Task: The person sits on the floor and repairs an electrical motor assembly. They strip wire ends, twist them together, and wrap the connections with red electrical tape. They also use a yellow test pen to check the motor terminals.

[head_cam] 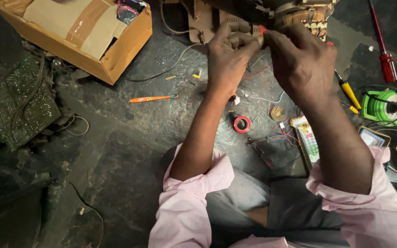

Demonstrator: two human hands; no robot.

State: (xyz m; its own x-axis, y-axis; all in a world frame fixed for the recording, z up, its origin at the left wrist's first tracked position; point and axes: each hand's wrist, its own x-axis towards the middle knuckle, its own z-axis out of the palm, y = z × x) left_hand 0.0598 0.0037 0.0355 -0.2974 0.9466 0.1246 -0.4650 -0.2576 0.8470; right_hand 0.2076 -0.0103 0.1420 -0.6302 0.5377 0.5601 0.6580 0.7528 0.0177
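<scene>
Sleeves: pink, rolled at both forearms.
Floor (129,138): dark; a red tape roll (242,124) lies between the arms.
Left hand (228,57): fingers pinched on a thin wire (259,42).
Right hand (299,59): fingertips closed on the same wire, touching the left hand.
Device (299,14): just beyond the hands, partly hidden.
Box (79,36): cardboard, far left.

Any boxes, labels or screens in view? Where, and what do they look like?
Cardboard box: top left on the floor, brown, open, flap taped.
Remote: right of the tape roll, slim, pale with coloured keys.
Screen device: right edge, small, pale bluish face, dark frame.
Green reel: far right, round; no label readable.
</scene>
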